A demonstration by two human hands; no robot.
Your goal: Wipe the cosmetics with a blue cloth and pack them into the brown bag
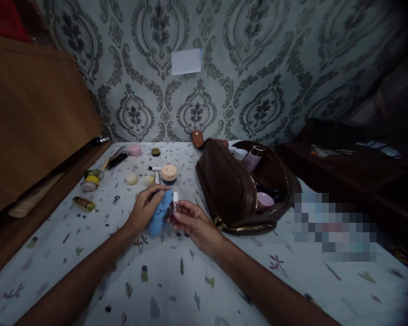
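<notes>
In my left hand (pixel 145 206) is a crumpled blue cloth (pixel 158 222), its folds hanging below my fingers. My right hand (pixel 197 224) grips a small upright bottle (pixel 174 203) with a pale cap and a dark reddish body; it looks like a lip gloss or nail polish, I cannot tell which. The cloth touches or nearly touches the bottle's left side. Just beyond my hands stands a jar with a peach lid (pixel 169 173). To the right lies an unzipped brown cosmetic bag (pixel 226 185), holding a pinkish bottle (pixel 253 158) and a pink-lidded jar (pixel 264 200).
On the patterned sheet at left are a gold tube (pixel 84 203), a yellow-banded jar (pixel 90 182), a black brush (pixel 117 160), a pink jar (pixel 135 150) and several small pots. A wooden panel (pixel 37 90) borders the left. The patterned wall (pixel 163 99) rises behind; a blurred patch lies at right.
</notes>
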